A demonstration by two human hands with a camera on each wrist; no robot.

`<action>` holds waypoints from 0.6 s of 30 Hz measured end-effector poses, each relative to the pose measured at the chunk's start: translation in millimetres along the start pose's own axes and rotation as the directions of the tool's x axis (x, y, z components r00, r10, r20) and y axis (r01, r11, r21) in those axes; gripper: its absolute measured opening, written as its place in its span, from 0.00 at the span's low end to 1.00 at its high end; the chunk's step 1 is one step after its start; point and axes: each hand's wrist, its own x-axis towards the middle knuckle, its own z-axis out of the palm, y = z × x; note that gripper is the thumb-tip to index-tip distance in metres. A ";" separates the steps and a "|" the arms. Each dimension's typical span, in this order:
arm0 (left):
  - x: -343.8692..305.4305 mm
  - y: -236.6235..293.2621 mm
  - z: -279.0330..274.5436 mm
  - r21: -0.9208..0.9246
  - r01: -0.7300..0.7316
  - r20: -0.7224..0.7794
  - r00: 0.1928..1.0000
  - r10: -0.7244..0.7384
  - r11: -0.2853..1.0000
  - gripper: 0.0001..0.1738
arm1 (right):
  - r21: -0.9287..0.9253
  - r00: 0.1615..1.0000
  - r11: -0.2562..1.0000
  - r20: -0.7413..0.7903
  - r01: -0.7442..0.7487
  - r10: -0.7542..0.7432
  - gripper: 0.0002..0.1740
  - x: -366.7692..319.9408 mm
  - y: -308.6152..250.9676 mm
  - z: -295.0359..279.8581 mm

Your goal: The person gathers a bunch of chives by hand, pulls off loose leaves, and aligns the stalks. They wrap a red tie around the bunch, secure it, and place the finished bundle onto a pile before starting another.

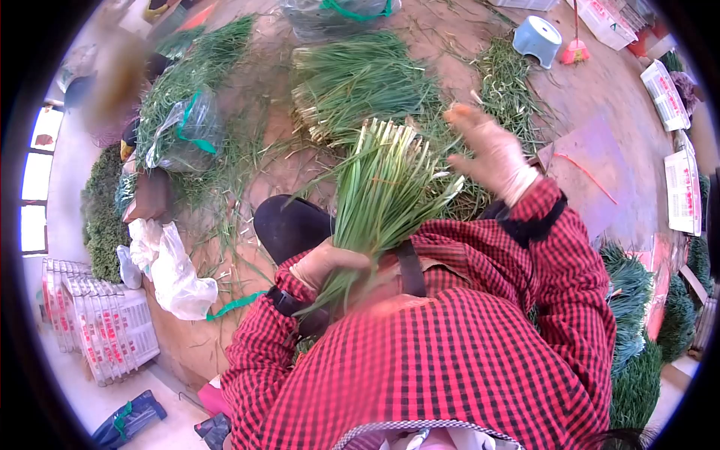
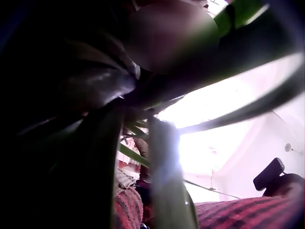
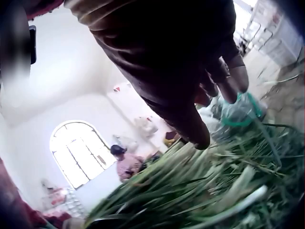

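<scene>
My left hand (image 1: 334,264) grips a bunch of green chives (image 1: 382,191) low on its leafy part, in front of my chest. Pale stem ends fan out at the top, and a thin orange line crosses the bunch's middle. To the right of those ends, my gloved right hand (image 1: 495,154) is raised with fingers extended, holding nothing. Seen from the right wrist, its fingers (image 3: 236,78) hang over the chives (image 3: 157,186). Dark leaves (image 2: 167,171) cover much of the left wrist view and hide most of the grip.
A large pile of chives (image 1: 360,79) lies ahead on the floor, with loose trimmings (image 1: 506,86) to its right. Around stand a blue stool (image 1: 537,41), white crates (image 1: 112,326), a white plastic bag (image 1: 176,274) and a bagged bundle (image 1: 187,135). Another person (image 3: 126,164) is in the background.
</scene>
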 end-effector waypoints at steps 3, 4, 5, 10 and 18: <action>-4.2 9.5 13.0 -0.021 0.066 0.031 0.997 -0.065 0.998 0.19 | 0.256 0.959 0.935 0.077 0.244 -0.272 0.36 -2.7 -46.9 8.3; -2.6 8.8 11.1 0.027 0.088 0.032 0.996 -0.088 0.996 0.20 | 0.322 0.928 0.896 0.110 0.307 -0.357 0.34 -1.1 -58.1 10.2; -3.2 9.1 12.5 0.013 0.096 0.074 0.993 -0.097 0.995 0.21 | 0.388 0.886 0.847 0.137 0.363 -0.443 0.31 0.5 -67.3 11.3; -5.2 -1.9 3.4 0.005 0.085 0.194 0.977 -0.084 0.996 0.36 | 0.723 0.892 0.674 0.192 0.154 -0.409 0.10 3.6 -68.1 10.9; -4.0 1.7 5.6 0.043 -0.005 0.229 0.973 -0.005 0.999 0.40 | 0.903 0.959 0.352 0.279 -0.249 -0.039 0.11 12.7 -71.9 10.3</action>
